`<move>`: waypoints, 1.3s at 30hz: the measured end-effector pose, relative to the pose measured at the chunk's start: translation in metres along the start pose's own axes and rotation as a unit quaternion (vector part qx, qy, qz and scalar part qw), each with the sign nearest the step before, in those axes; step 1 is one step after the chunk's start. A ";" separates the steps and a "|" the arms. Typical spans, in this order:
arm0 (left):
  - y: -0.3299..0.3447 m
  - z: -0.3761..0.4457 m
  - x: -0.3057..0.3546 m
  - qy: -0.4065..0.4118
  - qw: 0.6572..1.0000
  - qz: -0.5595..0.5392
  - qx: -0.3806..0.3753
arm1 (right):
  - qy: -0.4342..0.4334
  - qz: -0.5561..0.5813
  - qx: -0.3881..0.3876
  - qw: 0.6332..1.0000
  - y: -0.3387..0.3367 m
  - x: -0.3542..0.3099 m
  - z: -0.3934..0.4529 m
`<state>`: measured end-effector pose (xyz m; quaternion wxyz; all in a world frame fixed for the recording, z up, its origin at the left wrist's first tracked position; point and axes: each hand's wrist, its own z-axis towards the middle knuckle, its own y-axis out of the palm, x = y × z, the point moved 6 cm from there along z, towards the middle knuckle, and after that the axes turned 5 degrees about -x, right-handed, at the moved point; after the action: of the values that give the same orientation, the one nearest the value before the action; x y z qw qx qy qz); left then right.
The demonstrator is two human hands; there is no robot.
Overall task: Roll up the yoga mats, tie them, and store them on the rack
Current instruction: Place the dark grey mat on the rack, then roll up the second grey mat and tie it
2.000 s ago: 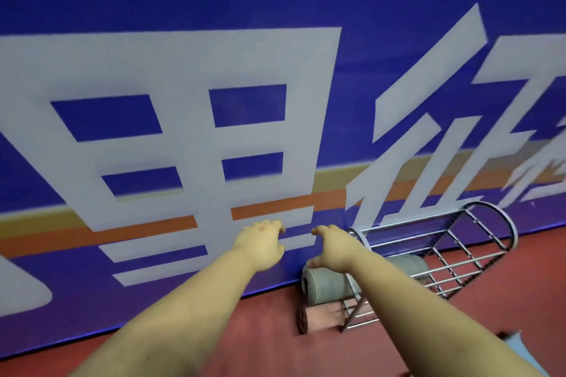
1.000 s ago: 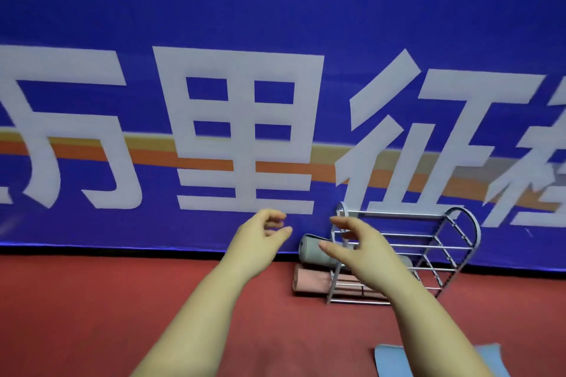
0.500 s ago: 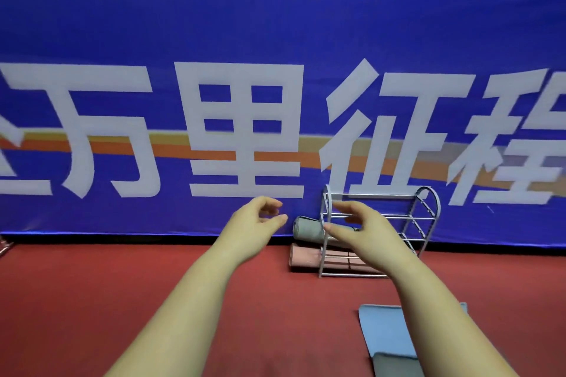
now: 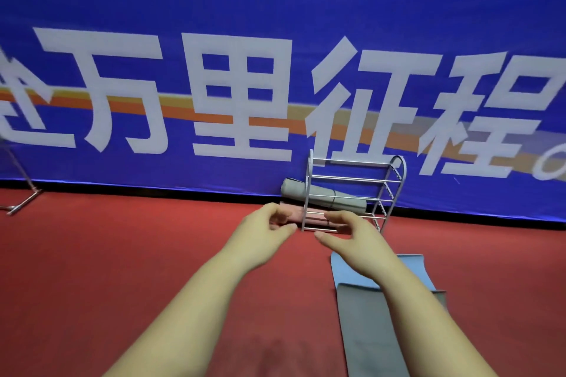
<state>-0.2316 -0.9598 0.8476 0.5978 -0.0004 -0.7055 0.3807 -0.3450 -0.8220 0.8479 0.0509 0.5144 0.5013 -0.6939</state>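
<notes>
- Metal stand foot (image 4: 23, 200) far left: thin silver tubing on the red floor (image 4: 122, 254), one only, partly cut off by the frame edge.
- Floor: matte red, carpet-like; blue fabric banner (image 4: 275, 9) behind it with large white characters and an orange stripe.
- Left hand (image 4: 263, 232): empty, fingers loosely curled, thumb apart from them, held in the air in front of the rack.
- Right hand (image 4: 352, 239): empty, fingers loosely bent and apart, palm facing the left hand. Two hands, small gap between them.
- Rack (image 4: 355, 193): one, silver wire tubing, arched ends, against the banner.
- Rolled mats, two: grey roll (image 4: 324, 197) on a lower shelf, left end sticking out; pink roll (image 4: 309, 216) beneath it.
- Flat mats, two, on the floor below the right arm: light blue mat (image 4: 346, 272) with grey mat (image 4: 367, 330) overlapping its near end, both smooth rectangles.
</notes>
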 end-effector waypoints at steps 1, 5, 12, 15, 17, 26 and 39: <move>0.001 -0.015 0.005 0.003 1.000 0.003 -0.001 | -0.004 0.001 0.002 1.000 -0.001 -0.004 -0.015; 0.001 -0.080 0.015 0.017 0.999 0.025 -0.011 | -0.014 0.003 0.026 1.000 0.004 -0.018 -0.077; -0.012 -0.216 -0.021 0.005 0.999 0.043 -0.020 | 0.021 0.004 0.031 0.999 0.071 -0.024 -0.214; -0.007 -0.267 -0.044 -0.009 0.998 0.046 -0.033 | 0.045 -0.016 0.001 0.999 0.111 -0.023 -0.272; -0.001 -0.293 -0.051 -0.015 0.998 0.043 -0.044 | 0.062 -0.016 -0.001 0.998 0.120 -0.022 -0.301; 0.001 -0.360 -0.040 -0.010 0.999 0.024 -0.041 | 0.081 -0.038 0.014 0.996 0.103 -0.046 -0.369; 0.053 -0.404 -0.009 -0.019 0.997 0.054 -0.056 | 0.099 -0.014 0.023 0.995 0.065 -0.002 -0.432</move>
<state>0.0874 -0.7095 0.8095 0.5617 -0.0646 -0.7358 0.3727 -0.0196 -0.5312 0.8215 -0.0203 0.5745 0.4946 -0.6518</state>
